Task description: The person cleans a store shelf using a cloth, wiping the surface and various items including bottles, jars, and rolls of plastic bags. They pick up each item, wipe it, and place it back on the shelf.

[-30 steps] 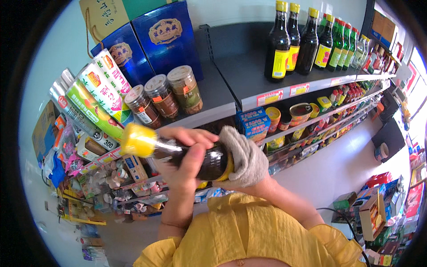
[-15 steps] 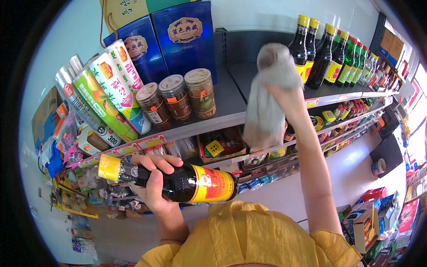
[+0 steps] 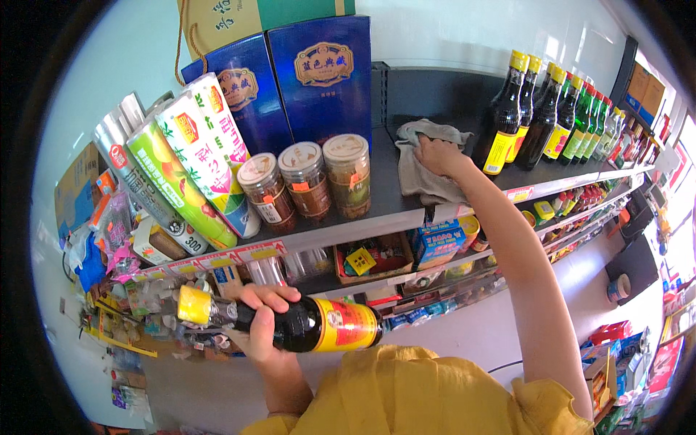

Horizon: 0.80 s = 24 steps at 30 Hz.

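My left hand (image 3: 265, 322) is wrapped round a dark sauce bottle (image 3: 346, 324) with a yellow cap and a yellow and red label. The bottle lies nearly level in front of my body, below the shelf edge, its cap toward the left. On the dark top shelf (image 3: 386, 174), my right hand (image 3: 441, 156) grips and presses down a grey cloth (image 3: 429, 187), its fingers partly sunk in the folds. Just right of the cloth stands a row of dark sauce bottles (image 3: 507, 116) with yellow caps.
Left of the cloth stand three lidded jars (image 3: 309, 183), with blue gift boxes (image 3: 324, 87) behind them. Upright wrap rolls (image 3: 190, 148) lean farther left. Green bottles (image 3: 580, 123) continue the row rightward. Lower shelves hold a box of packets (image 3: 373, 259) and blue cartons (image 3: 438, 241).
My right hand has brought the cloth down from in front of the shelf onto its surface. My left hand still holds the bottle, slightly lower in view.
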{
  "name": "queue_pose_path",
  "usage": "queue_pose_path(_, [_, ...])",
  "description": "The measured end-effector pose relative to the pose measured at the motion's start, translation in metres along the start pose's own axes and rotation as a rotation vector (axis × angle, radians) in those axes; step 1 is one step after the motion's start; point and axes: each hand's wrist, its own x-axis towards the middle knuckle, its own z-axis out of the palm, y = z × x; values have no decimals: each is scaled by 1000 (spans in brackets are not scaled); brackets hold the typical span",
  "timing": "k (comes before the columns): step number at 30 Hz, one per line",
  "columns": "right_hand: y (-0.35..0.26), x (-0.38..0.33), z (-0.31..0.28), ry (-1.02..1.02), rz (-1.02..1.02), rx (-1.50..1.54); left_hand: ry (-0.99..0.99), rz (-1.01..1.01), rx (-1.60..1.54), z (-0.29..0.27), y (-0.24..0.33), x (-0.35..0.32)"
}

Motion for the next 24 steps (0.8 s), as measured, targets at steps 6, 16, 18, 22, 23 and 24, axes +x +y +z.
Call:
queue_pose_path(6, [20, 72, 7, 43, 221, 96, 79, -32, 52, -8, 3, -10])
queue_pose_path(16, [-44, 72, 15, 74, -410, -20, 152, -52, 147, -9, 3, -10])
queue_pose_path(18, [-38, 73, 11, 36, -450, -35, 122, -72, 136, -4, 4, -12])
queue_pose_path(22, [-42, 77, -6, 6, -422, -121, 65, -51, 112, -3, 5, -14])
queue_pose_path(23, [-43, 76, -3, 74, -424, -113, 69, -52, 106, -3, 6, -15])
queue_pose_path(24, [-44, 76, -2, 98, -418, -120, 74, -53, 100, -3, 7, -16])
